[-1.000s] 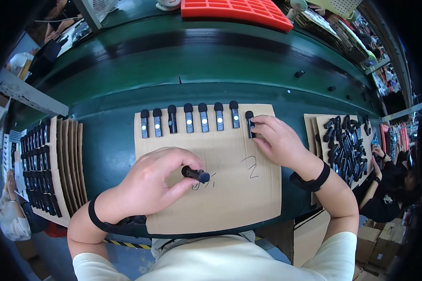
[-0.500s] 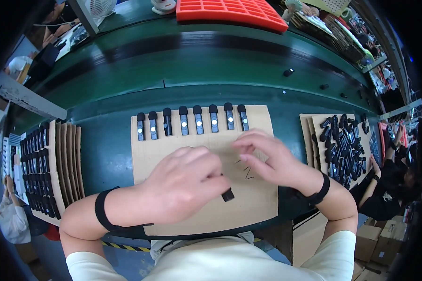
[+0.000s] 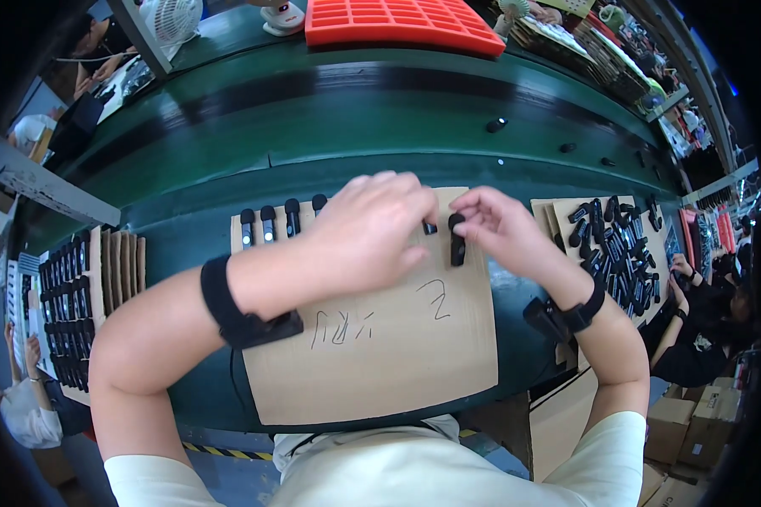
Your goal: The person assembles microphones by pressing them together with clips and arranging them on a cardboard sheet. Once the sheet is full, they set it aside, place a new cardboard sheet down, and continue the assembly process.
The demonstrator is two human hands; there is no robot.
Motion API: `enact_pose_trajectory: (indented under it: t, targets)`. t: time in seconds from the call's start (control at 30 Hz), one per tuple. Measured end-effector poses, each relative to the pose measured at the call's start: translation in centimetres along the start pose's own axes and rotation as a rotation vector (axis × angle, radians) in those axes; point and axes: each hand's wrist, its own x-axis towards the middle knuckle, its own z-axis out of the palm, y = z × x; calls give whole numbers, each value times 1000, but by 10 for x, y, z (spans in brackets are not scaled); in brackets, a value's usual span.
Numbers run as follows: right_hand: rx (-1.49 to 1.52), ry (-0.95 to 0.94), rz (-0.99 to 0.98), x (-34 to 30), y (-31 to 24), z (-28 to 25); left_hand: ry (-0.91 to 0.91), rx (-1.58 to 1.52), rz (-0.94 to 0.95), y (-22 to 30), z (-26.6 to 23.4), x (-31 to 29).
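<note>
Four black clips (image 3: 279, 221) line the cardboard sheet (image 3: 397, 355) beside the left hand (image 3: 368, 232).

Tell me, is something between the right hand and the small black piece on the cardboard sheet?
No. The fingers of the right hand already touch the black piece, so nothing lies between them. The left hand is close beside it, over the cardboard sheet.

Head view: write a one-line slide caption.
Right hand sets a small black part on a cardboard sheet; left hand beside it.
</note>
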Motion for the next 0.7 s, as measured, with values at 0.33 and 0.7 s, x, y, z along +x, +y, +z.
enact_pose_trajectory:
  t: [0.33, 0.7]
  targets:
    - [-48, 39, 59, 51, 22, -18, -221, 137, -285, -17, 34, 48]
    - [-221, 64, 70, 57, 14, -16, -198, 84, -216, -28, 49, 54]
